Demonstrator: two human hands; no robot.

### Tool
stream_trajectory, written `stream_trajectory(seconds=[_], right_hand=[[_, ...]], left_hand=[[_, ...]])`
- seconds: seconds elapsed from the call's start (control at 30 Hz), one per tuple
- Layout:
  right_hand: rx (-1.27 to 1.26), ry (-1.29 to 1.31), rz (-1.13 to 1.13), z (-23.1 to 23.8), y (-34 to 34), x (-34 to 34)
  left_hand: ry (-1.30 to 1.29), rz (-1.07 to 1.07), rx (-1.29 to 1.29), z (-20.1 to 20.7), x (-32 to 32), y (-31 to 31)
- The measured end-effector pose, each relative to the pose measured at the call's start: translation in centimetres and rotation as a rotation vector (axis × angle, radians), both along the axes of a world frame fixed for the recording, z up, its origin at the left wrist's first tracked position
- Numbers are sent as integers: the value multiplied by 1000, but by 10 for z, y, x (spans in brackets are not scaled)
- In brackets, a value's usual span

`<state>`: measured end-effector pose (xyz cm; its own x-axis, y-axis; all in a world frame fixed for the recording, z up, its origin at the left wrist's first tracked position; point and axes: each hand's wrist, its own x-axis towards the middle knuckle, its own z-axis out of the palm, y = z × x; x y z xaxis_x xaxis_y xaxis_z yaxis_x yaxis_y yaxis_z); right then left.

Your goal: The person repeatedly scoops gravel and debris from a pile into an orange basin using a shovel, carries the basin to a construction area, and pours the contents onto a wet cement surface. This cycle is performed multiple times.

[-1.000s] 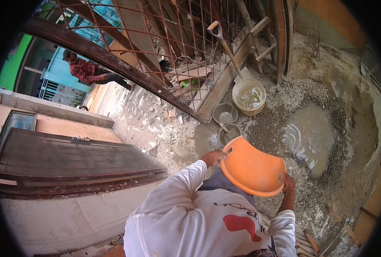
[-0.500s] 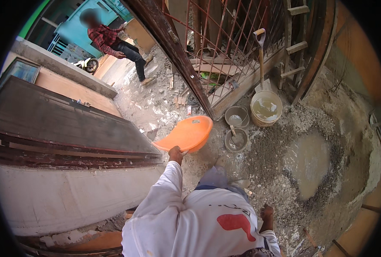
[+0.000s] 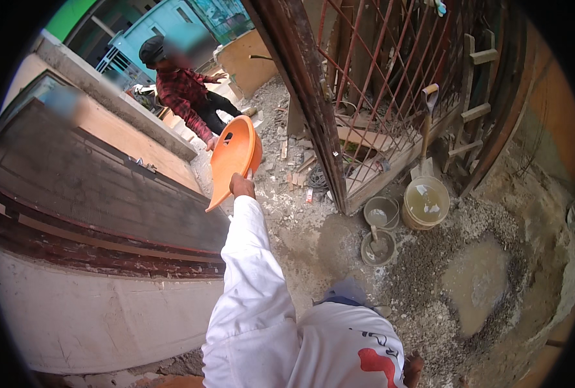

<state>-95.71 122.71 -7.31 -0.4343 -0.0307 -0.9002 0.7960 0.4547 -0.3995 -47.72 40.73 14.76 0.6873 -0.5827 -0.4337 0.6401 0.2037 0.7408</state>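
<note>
My left arm is stretched forward, and my left hand [image 3: 243, 186] grips the near rim of an orange plastic basin [image 3: 230, 161]. The basin is tipped up, with a slot showing near its far rim. Across from me, a person in a red checked shirt [image 3: 183, 94] and dark cap leans in. That person's hand [image 3: 212, 143] is at the basin's far side; whether it touches the rim I cannot tell. My right hand [image 3: 414, 367] hangs low beside my white shirt, partly cut off by the shirt and the lower edge, its fingers unclear.
A dark door panel [image 3: 106, 187] stands at the left. Right of the wooden post [image 3: 300, 97] are a red metal grille [image 3: 391, 71], a shovel [image 3: 426, 129], a large bucket [image 3: 426, 203] and two small buckets [image 3: 379, 247]. A wet gravel mix [image 3: 475, 278] spreads at the right, near a wooden ladder [image 3: 475, 113].
My left hand has carried the basin forward and left, tipping it up. The person in the checked shirt has come closer and now reaches to the basin. My view has shifted left.
</note>
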Motion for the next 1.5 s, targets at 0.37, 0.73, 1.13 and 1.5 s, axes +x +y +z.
stream_trajectory(seconds=[0.37, 0.73, 1.13, 1.5], right_hand=[[68, -63, 50, 19, -29, 24], [39, 173, -6, 76, -98, 34], [147, -156, 63, 12, -131, -25], [-109, 714, 780, -87, -425, -240]], left_hand=[[58, -357, -196, 66, 12, -66], [-255, -1069, 519, -179, -98, 101], [-605, -1649, 738, -196, -238, 156], [-271, -1706, 742, -200, -411, 111]])
